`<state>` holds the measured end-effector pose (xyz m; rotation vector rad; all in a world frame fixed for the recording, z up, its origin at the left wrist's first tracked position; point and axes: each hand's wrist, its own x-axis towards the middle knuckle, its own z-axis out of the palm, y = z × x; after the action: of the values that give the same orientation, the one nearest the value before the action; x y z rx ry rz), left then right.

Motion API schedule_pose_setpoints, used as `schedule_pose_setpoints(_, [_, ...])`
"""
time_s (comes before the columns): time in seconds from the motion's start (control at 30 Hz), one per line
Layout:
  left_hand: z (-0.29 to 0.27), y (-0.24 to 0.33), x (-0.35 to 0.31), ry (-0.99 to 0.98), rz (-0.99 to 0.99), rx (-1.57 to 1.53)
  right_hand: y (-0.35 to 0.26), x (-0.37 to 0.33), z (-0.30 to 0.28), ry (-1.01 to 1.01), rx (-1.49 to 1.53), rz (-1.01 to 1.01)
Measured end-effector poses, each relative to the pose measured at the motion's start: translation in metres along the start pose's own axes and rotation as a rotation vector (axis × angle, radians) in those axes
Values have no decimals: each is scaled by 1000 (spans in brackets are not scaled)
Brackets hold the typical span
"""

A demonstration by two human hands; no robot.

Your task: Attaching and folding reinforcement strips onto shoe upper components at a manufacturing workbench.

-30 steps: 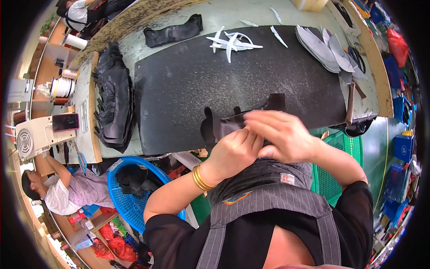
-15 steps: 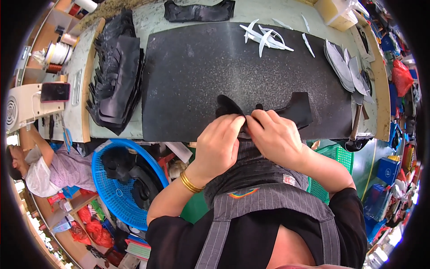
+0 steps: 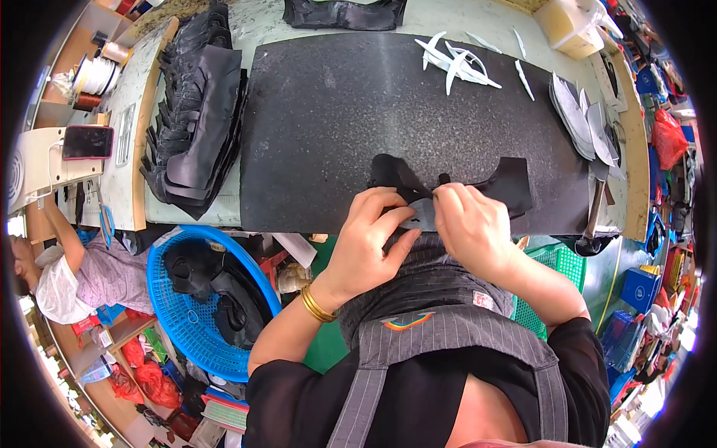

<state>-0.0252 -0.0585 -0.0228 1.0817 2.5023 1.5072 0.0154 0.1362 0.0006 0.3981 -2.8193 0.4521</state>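
Note:
A flexible black piece [image 3: 509, 183], cut like part of a shoe upper, lies across the front of the dark work mat [image 3: 321, 119]. My left hand [image 3: 377, 235] pinches its near edge, with thumb and fingers bent around a grey patch [image 3: 424, 215] that shows between the hands. My right hand [image 3: 474, 224] grips the same piece just right of the patch, fingertips pressed together on it. One rounded flap of the piece stands out beyond my left fingers; a wider end lies flat beyond the right hand. The part under my fingers is hidden.
Stacked black pieces [image 3: 198, 134] lie left of the mat. White curved strips [image 3: 459, 67] and grey curved pieces [image 3: 571, 116] lie at the far right, near a hammer-like tool [image 3: 596, 201]. A blue basket [image 3: 160, 299] holds black pieces; another person [image 3: 104, 272] sits left.
My left hand has turned and its fingers have spread slightly from the right hand, uncovering the grey patch. The rounded flap lies flatter. The whole view has shifted a little.

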Motion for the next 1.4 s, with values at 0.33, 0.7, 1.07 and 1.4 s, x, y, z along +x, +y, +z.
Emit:
schedule_pose_setpoints(0.33, [3,3,10,-54,-7,143,-6,-11,12,88,-31,-102])
schedule_pose_setpoints(0.7, [-42,28,-29,-306,176,-11,2,-6,10,175,8,-113])
schedule_pose_setpoints(1.07, [12,14,-6,7,186,456,0,-2,8,130,68,115])
schedule_pose_setpoints(1.4, [20,5,5,223,-267,134,-5,0,6,102,53,74])
